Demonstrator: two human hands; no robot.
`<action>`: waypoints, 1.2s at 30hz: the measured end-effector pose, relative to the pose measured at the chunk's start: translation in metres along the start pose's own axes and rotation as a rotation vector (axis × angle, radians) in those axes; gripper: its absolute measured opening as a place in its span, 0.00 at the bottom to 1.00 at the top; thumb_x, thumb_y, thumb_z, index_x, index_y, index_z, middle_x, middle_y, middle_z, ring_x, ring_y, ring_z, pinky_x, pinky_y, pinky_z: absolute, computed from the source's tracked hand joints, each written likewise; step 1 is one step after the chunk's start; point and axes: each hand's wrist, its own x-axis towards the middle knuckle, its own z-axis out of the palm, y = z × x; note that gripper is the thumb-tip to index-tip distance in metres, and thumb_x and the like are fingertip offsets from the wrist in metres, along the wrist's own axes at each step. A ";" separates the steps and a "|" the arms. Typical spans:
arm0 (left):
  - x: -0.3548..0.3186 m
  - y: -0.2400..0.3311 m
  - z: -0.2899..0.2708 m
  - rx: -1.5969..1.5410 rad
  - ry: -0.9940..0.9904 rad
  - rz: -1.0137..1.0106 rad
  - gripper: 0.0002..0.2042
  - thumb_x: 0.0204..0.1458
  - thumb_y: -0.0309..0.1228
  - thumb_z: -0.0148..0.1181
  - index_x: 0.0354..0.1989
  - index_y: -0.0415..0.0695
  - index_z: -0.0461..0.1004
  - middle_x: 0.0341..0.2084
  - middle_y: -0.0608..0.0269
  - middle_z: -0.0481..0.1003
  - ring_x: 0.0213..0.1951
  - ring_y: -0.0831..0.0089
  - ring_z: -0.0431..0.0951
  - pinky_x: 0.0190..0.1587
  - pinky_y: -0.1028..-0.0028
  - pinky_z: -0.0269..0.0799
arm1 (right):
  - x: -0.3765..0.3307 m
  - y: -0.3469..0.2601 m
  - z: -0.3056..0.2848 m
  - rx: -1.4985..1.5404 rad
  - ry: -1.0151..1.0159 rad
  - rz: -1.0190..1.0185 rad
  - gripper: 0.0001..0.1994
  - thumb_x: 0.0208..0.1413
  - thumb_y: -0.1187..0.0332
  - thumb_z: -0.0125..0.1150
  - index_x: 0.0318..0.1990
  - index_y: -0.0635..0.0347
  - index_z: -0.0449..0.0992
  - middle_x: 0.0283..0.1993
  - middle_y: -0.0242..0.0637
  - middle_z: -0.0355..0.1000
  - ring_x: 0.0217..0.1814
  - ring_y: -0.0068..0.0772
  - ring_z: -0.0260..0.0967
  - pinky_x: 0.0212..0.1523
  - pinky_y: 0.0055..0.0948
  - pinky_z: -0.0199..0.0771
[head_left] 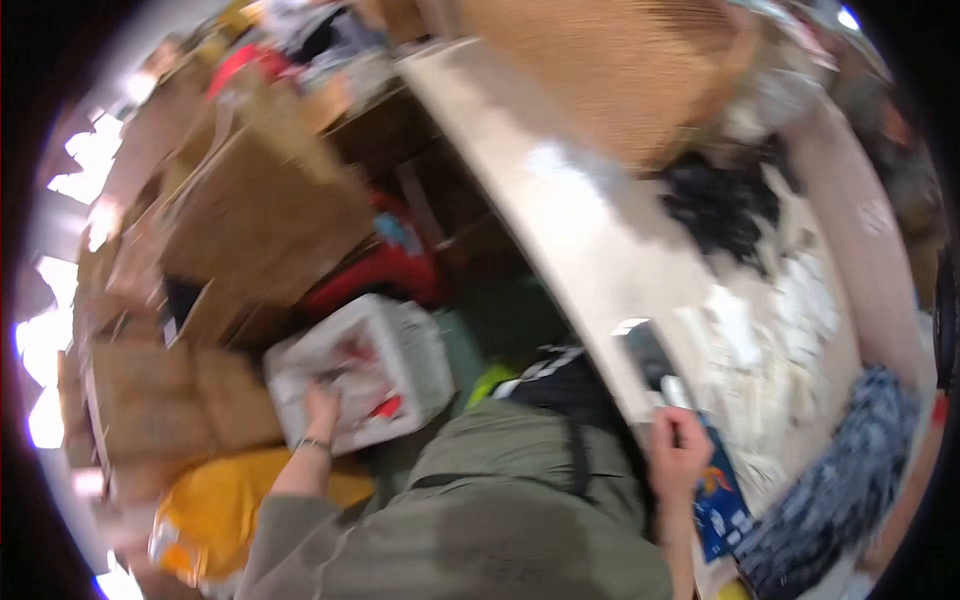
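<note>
My left hand [318,412] reaches down into a white bin [430,355] on my left. Pale and red items [385,405] lie inside it. Motion smears the fingers of this hand, so their grip does not show. On my right, my right hand [680,450] is curled closed at the edge of the pale table [540,210]. A small white piece [676,390] shows at its fingers, too blurred to name. Just beyond lies a dark flat rectangular object [647,352]. A blue printed package [718,495] sits beside the hand.
White gloves [770,340] and a black heap [725,205] lie along the table. A large cardboard box [610,70] stands at its far end, with grey patterned fabric [840,490] near. Cardboard boxes [270,210] and a yellow bag [225,510] crowd the left.
</note>
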 end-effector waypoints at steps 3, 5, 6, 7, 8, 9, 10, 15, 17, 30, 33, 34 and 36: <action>0.019 0.204 -0.011 -0.582 -0.331 0.153 0.05 0.56 0.26 0.62 0.38 0.39 0.78 0.30 0.57 0.79 0.31 0.74 0.78 0.38 0.73 0.75 | 0.007 -0.016 -0.007 -0.124 0.092 -0.188 0.02 0.53 0.74 0.64 0.34 0.61 0.78 0.31 0.42 0.75 0.34 0.45 0.74 0.36 0.36 0.72; 0.022 0.347 -0.048 -0.843 -0.405 0.485 0.03 0.57 0.25 0.61 0.37 0.39 0.77 0.30 0.59 0.79 0.31 0.75 0.78 0.37 0.74 0.74 | 0.003 -0.013 -0.011 -0.100 0.155 -0.199 0.03 0.52 0.75 0.65 0.33 0.61 0.78 0.31 0.41 0.75 0.33 0.43 0.73 0.36 0.34 0.72; 0.019 0.408 -0.068 -0.853 -0.365 0.658 0.03 0.57 0.25 0.61 0.37 0.40 0.77 0.30 0.58 0.78 0.31 0.70 0.79 0.36 0.73 0.74 | 0.000 -0.015 -0.014 -0.100 0.179 -0.210 0.02 0.52 0.75 0.65 0.33 0.61 0.78 0.31 0.41 0.75 0.32 0.40 0.73 0.36 0.32 0.72; 0.021 0.463 -0.091 -0.884 -0.353 0.874 0.04 0.54 0.25 0.63 0.37 0.40 0.77 0.30 0.55 0.77 0.31 0.62 0.78 0.36 0.70 0.74 | -0.004 -0.018 -0.020 -0.104 0.215 -0.217 0.02 0.52 0.75 0.65 0.33 0.61 0.78 0.31 0.41 0.75 0.32 0.40 0.73 0.36 0.32 0.72; 0.026 0.503 -0.104 -0.816 -0.318 1.059 0.05 0.50 0.23 0.64 0.35 0.41 0.77 0.30 0.55 0.76 0.32 0.57 0.77 0.36 0.66 0.74 | -0.012 -0.019 -0.028 -0.172 0.226 -0.234 0.02 0.52 0.76 0.65 0.33 0.61 0.78 0.31 0.41 0.75 0.32 0.42 0.73 0.36 0.33 0.72; 0.034 0.549 -0.118 -0.805 -0.065 1.320 0.05 0.47 0.22 0.64 0.34 0.43 0.77 0.30 0.56 0.76 0.33 0.54 0.77 0.36 0.64 0.74 | -0.014 -0.019 -0.036 -0.243 0.241 -0.252 0.02 0.51 0.76 0.65 0.32 0.61 0.78 0.30 0.42 0.75 0.32 0.43 0.73 0.35 0.33 0.72; 0.044 0.588 -0.128 -0.825 0.063 1.404 0.06 0.46 0.22 0.64 0.33 0.45 0.77 0.30 0.58 0.76 0.33 0.55 0.78 0.35 0.63 0.75 | -0.021 -0.016 -0.042 -0.276 0.284 -0.266 0.03 0.50 0.76 0.65 0.32 0.61 0.78 0.30 0.43 0.75 0.32 0.46 0.73 0.35 0.34 0.72; 0.117 0.741 -0.205 -0.816 0.364 1.301 0.04 0.51 0.28 0.63 0.34 0.44 0.79 0.31 0.54 0.79 0.36 0.53 0.79 0.36 0.60 0.76 | -0.066 0.000 -0.063 -0.314 0.430 -0.068 0.03 0.51 0.76 0.66 0.31 0.62 0.77 0.30 0.42 0.75 0.32 0.45 0.73 0.34 0.36 0.72; 0.146 0.783 -0.210 -0.550 0.248 1.244 0.06 0.50 0.30 0.64 0.33 0.42 0.80 0.32 0.51 0.79 0.36 0.51 0.80 0.36 0.58 0.76 | -0.079 0.007 -0.061 -0.313 0.477 -0.057 0.03 0.51 0.76 0.65 0.31 0.62 0.77 0.30 0.42 0.75 0.32 0.45 0.73 0.33 0.36 0.72; 0.167 0.796 -0.188 -0.179 0.084 1.308 0.16 0.55 0.36 0.59 0.48 0.40 0.75 0.44 0.47 0.77 0.44 0.50 0.79 0.45 0.57 0.76 | -0.064 0.010 -0.057 -0.419 0.418 -0.223 0.09 0.48 0.75 0.67 0.38 0.59 0.78 0.38 0.43 0.76 0.41 0.49 0.74 0.44 0.41 0.73; 0.136 0.722 -0.197 -0.800 -0.143 1.117 0.14 0.61 0.27 0.48 0.50 0.38 0.76 0.33 0.58 0.78 0.34 0.64 0.77 0.38 0.70 0.71 | -0.048 0.011 -0.063 -0.470 0.178 -0.197 0.25 0.46 0.68 0.70 0.56 0.49 0.77 0.59 0.47 0.68 0.60 0.53 0.66 0.59 0.49 0.66; 0.146 0.692 -0.170 -0.864 -0.106 1.096 0.10 0.64 0.29 0.49 0.44 0.37 0.75 0.25 0.67 0.71 0.28 0.75 0.70 0.33 0.74 0.65 | -0.046 0.012 -0.060 -0.492 0.118 -0.163 0.25 0.47 0.66 0.70 0.57 0.47 0.76 0.64 0.48 0.63 0.65 0.54 0.61 0.64 0.52 0.62; 0.123 0.627 -0.130 -1.168 -0.496 0.737 0.09 0.66 0.32 0.53 0.34 0.43 0.74 0.22 0.76 0.62 0.27 0.84 0.61 0.32 0.80 0.57 | -0.043 0.018 -0.050 -0.506 0.057 -0.181 0.25 0.48 0.65 0.70 0.56 0.45 0.76 0.66 0.49 0.61 0.69 0.53 0.57 0.67 0.55 0.57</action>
